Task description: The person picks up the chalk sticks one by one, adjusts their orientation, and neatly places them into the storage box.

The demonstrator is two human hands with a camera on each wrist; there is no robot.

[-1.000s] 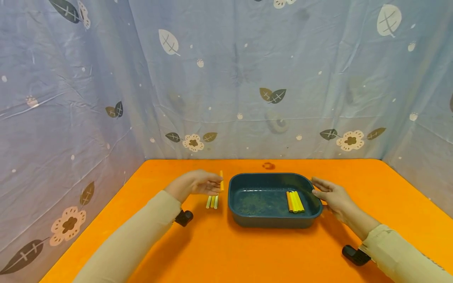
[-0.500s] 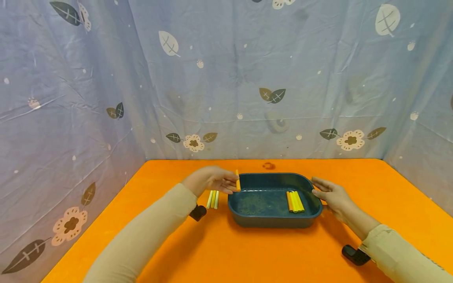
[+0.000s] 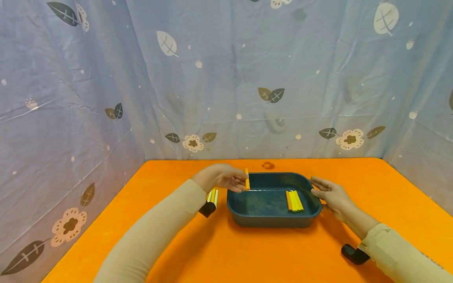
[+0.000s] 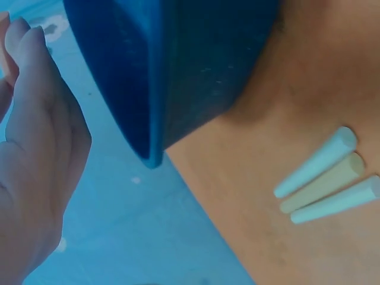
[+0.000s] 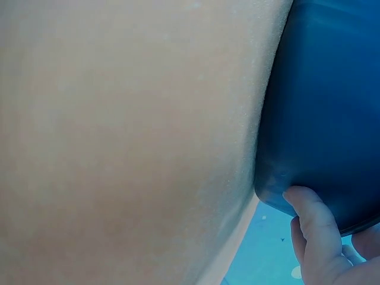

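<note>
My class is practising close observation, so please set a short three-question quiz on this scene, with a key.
1. Multiple choice: what does the left hand hold?
A) a spoon
B) a yellow-orange stick
C) a lid

2. True or false: the right hand touches the dish.

3. Fill in the number: ____ loose sticks lie on the table beside the dish.

Key:
1. B, held upright.
2. True; its fingers rest against the outside of the dish.
3. Three, seen clearest in the left wrist view.
</note>
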